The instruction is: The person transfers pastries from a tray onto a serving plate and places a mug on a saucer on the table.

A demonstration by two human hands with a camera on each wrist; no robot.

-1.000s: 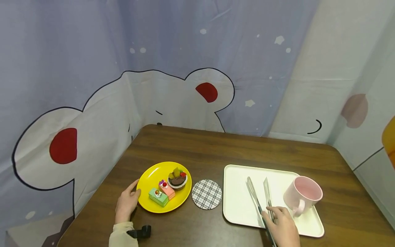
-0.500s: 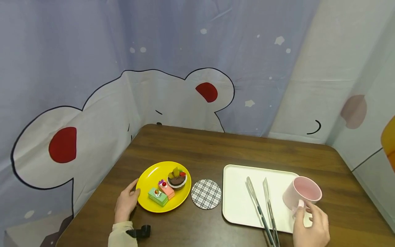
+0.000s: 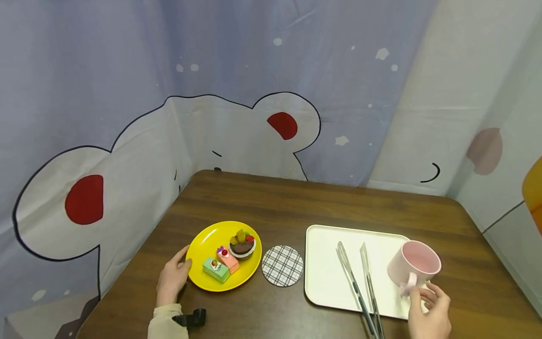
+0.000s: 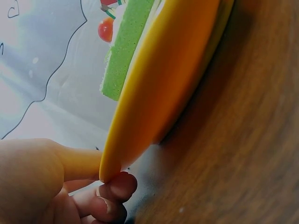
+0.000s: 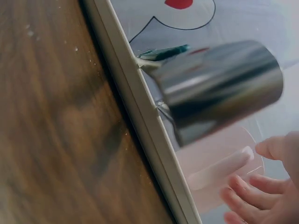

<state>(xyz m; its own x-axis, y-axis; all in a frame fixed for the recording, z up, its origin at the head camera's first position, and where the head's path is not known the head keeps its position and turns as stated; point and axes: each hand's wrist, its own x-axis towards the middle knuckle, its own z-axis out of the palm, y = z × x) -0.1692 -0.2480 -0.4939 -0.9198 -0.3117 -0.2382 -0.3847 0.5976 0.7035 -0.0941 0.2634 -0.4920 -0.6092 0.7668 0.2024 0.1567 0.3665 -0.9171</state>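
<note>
In the head view, my left hand (image 3: 171, 280) pinches the left rim of a yellow plate (image 3: 203, 245), thumb above and fingers below in the left wrist view. On that plate sit a green cake slice (image 3: 216, 270), a pink cake slice (image 3: 227, 260) and a fruit-topped chocolate tart (image 3: 242, 245). At the far right, my right hand (image 3: 431, 313) is beside the handle of a pink mug (image 3: 408, 266). The right wrist view shows its thumb and fingers spread apart around that handle (image 5: 224, 169). Metal tongs (image 3: 359, 294) lie unheld across the tray's front edge.
A cream tray (image 3: 323, 268) bears the mug and the tongs. Between tray and plate lies a round checked coaster (image 3: 282, 266). The wooden table (image 3: 271, 202) ends at a printed curtain (image 3: 237, 136) at the back and sides.
My right hand has let go of the tongs and moved right to the mug's handle, then drawn slightly down from it. My left hand has stayed at the plate.
</note>
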